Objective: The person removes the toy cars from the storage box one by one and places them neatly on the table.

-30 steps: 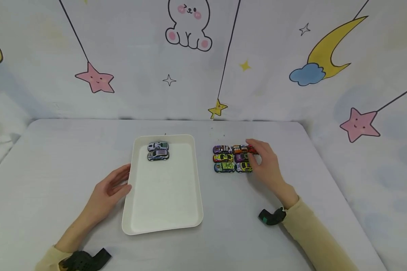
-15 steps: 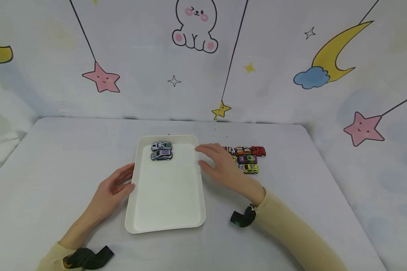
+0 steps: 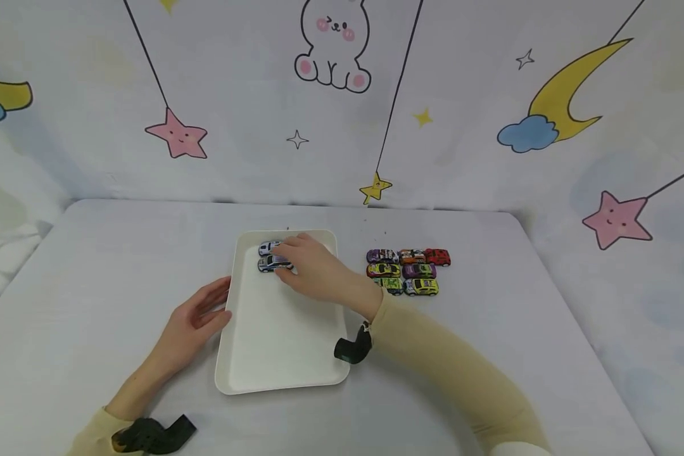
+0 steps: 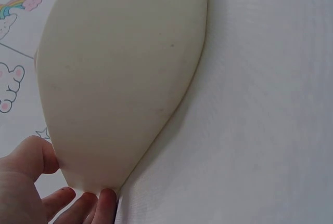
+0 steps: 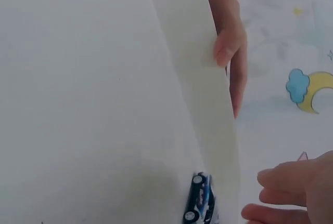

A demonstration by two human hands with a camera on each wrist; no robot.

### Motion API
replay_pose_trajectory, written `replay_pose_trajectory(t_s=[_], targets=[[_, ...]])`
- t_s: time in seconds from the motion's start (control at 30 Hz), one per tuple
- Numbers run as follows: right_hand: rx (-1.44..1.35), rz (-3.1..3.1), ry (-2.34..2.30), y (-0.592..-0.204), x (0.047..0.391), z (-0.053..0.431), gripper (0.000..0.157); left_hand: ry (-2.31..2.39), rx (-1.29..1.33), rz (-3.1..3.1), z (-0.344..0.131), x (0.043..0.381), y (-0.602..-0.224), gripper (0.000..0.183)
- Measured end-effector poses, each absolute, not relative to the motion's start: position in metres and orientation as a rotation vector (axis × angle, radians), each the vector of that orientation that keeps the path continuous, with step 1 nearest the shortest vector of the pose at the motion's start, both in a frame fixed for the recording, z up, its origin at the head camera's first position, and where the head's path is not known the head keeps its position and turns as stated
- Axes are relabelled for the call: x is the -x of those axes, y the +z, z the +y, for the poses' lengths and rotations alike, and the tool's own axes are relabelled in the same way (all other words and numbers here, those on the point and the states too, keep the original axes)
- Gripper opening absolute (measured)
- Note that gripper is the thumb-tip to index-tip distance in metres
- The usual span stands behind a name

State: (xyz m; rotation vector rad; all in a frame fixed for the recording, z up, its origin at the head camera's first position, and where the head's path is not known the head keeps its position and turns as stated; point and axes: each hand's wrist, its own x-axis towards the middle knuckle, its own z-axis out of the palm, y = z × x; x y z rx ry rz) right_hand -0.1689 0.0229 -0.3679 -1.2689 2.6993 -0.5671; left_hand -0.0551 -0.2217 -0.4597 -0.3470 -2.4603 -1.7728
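A white tray [image 3: 285, 354] lies on the table, with two small toy cars at its far end: a white one [image 3: 269, 247] and a silver-and-dark one [image 3: 269, 263]. My left hand [image 3: 189, 323] rests against the tray's left edge, its thumb and fingertips touching the rim. In the left wrist view, the fingers [image 4: 106, 200] touch the tray's outer wall. My right hand [image 3: 313, 269] reaches over the tray at the two cars, partly covering them. The right wrist view shows its fingers [image 5: 283, 177] apart, with one car [image 5: 199, 198] beside them; whether they touch it is hidden.
Right of the tray, several colourful toy cars [image 3: 418, 271] stand close together in rows, with a red one [image 3: 437, 256] at the far right. A cloth backdrop [image 3: 450, 164] with cartoon drawings rises behind the table.
My right hand has moved left from the grouped cars on the table to the two cars in the tray. The left hand stays at the tray's edge. The head view has shifted slightly.
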Motion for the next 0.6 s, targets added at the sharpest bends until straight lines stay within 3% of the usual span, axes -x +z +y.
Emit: replay_pose_trajectory(t_s=[0.23,0.6], targets=[[1.201,2.741,-0.433,-0.385,0.179,0.013,0.035,-1.784,0.354,-2.458,-0.22,0.056,-0.463,0.055],[1.151,2.81,-0.646,-0.416,0.183,0.018,0.039,-1.768,0.369,-2.445,-0.223,0.057,-0.464,0.056]])
